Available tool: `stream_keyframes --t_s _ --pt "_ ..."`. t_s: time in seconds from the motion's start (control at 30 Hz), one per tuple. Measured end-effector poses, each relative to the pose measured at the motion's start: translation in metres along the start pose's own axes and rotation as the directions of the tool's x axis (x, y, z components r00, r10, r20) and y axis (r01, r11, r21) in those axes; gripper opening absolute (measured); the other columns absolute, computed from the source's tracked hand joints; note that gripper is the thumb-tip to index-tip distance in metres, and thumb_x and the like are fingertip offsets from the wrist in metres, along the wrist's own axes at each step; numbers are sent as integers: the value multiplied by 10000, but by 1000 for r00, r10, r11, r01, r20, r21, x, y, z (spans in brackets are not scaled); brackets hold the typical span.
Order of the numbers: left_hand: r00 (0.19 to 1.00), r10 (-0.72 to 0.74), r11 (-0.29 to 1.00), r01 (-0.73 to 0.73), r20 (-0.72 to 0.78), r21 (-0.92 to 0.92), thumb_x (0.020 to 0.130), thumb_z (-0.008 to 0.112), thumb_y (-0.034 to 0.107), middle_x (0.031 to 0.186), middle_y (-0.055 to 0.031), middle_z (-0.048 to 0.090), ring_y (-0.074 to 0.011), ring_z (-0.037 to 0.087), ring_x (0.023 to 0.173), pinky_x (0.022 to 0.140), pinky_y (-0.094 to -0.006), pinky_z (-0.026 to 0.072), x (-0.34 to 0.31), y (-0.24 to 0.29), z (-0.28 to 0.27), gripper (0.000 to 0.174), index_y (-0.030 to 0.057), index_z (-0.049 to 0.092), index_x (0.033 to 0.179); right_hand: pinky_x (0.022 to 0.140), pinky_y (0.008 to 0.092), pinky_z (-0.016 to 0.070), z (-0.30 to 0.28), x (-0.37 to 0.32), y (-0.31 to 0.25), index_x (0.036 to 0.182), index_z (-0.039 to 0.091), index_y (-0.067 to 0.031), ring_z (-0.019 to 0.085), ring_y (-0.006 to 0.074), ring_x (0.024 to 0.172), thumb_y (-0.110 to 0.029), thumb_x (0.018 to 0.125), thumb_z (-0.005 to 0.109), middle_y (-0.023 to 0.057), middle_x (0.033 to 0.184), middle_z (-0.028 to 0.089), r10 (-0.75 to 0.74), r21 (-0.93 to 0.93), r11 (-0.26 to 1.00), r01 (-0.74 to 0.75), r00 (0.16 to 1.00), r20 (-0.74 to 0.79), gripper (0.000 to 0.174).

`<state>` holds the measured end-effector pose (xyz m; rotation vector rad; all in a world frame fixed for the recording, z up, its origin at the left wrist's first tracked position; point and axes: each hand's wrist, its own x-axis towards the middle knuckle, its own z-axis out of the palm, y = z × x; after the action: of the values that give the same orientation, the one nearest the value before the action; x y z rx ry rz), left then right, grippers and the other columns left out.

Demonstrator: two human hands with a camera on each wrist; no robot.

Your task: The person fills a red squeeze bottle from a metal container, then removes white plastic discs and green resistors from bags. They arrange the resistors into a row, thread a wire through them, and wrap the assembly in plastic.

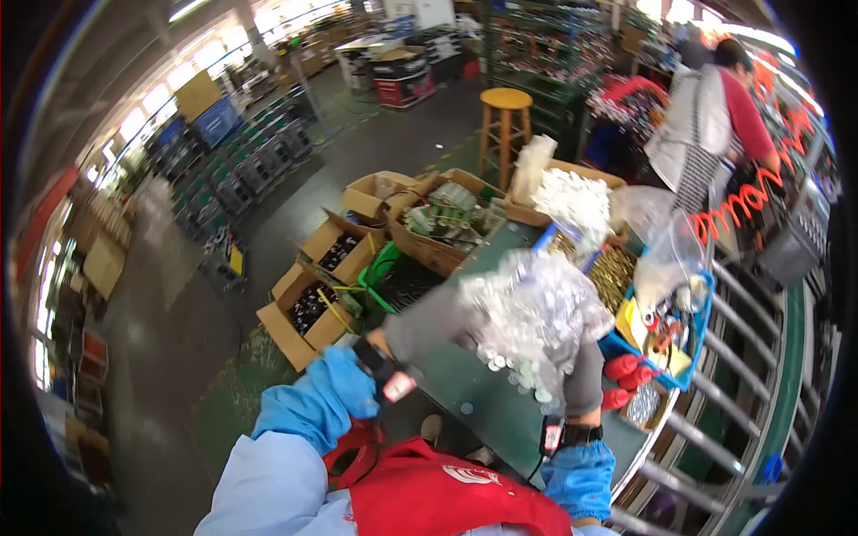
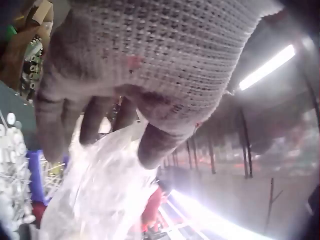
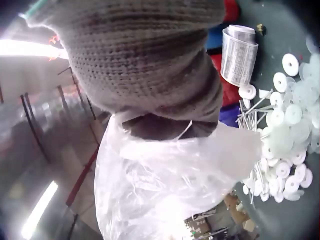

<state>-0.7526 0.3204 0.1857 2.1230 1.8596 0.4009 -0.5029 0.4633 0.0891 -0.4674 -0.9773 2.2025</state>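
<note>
My gloved left hand (image 1: 429, 323) holds one side of a clear plastic bag (image 1: 536, 290) over the green table (image 1: 456, 375). In the left wrist view its thumb and fingers pinch the bag (image 2: 105, 185) near the top. On the other side my gloved right hand (image 1: 584, 380) grips the same bag, its curled fingertips partly hidden by the plastic (image 3: 160, 185). Small white discs (image 1: 536, 384) lie spread on the table below the bag. The right wrist view shows more white discs (image 3: 292, 114) heaped beside thin metal pins (image 3: 252, 112).
A curled printed label strip (image 3: 240, 57) stands near the discs. Behind the bag are brass-coloured parts (image 1: 612, 279) and a blue bin (image 1: 705, 344) of tools. Cardboard boxes (image 1: 308, 335) and a green basket (image 1: 380, 268) stand left; a roller conveyor (image 1: 706, 447) runs right. Another person (image 1: 702, 125) works beyond.
</note>
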Motion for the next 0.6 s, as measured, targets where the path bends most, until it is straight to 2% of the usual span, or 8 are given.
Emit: stream_keyframes --t_s 0.07,0.17,0.27,0.37,0.5,0.53,0.57,0.6 --pt "962 -199 839 67 -189 -540 928 616 362 1141 -178 666 -288 668 1005 879 -419 536 -11 3 54 363 67 664 1135 952 389 518 34 -13 -17 1496 355 -35 620 292 1164 -544 1001 487 135 1343 578 164 -51 986 -161 984 74 723" --pt "978 -182 906 127 -101 -404 896 647 405 1298 -206 574 -397 593 1130 977 -439 485 -25 15 67 455 93 622 1227 926 347 518 54 1 24 1409 482 -2 622 212 1106 -275 967 612 107 1275 619 267 -189 952 -242 956 123 534" --pt "972 -220 907 175 -78 -384 822 729 415 1315 -231 527 -440 551 1177 995 -464 475 -33 -7 65 577 116 580 1292 942 321 511 70 27 53 1312 571 20 614 179 1091 -137 988 570 88 1249 626 106 -786 609 105 971 213 360" --pt "834 -280 904 63 -476 -422 768 786 363 1356 -251 482 -444 536 1196 999 -491 470 -56 -52 39 668 127 535 1340 971 331 506 87 75 91 1348 538 9 615 202 1117 -145 1028 503 106 1278 618 155 -281 950 -138 987 37 357" --pt "959 -192 966 147 -210 -213 737 814 348 1370 -269 438 -442 592 1104 925 -492 515 -65 -124 11 782 136 451 1396 958 340 515 87 128 206 1345 539 -9 604 233 1119 -117 1026 478 105 1270 614 205 -75 975 -208 977 -49 342" --pt "944 -289 901 211 -161 -379 725 813 326 1314 -241 484 -427 610 1058 870 -481 534 -66 -162 32 710 131 499 1331 990 346 492 126 144 195 1350 531 13 593 240 1145 -107 1002 502 106 1299 606 310 -774 627 -91 940 140 369" --pt "948 -298 882 227 -115 -413 738 794 308 1278 -221 511 -419 612 1045 861 -479 534 -72 -198 39 647 131 520 1298 1022 352 470 164 161 184 1356 524 35 581 247 1170 -97 978 525 107 1329 599 399 -935 -6 355 858 323 400" --pt "950 -303 867 242 -76 -436 751 774 289 1242 -202 537 -410 615 1031 852 -476 535 -77 -239 38 585 131 541 1264 1006 361 474 188 179 200 1334 544 32 589 266 1158 -107 961 546 129 1308 609 441 -865 485 -127 890 117 398"
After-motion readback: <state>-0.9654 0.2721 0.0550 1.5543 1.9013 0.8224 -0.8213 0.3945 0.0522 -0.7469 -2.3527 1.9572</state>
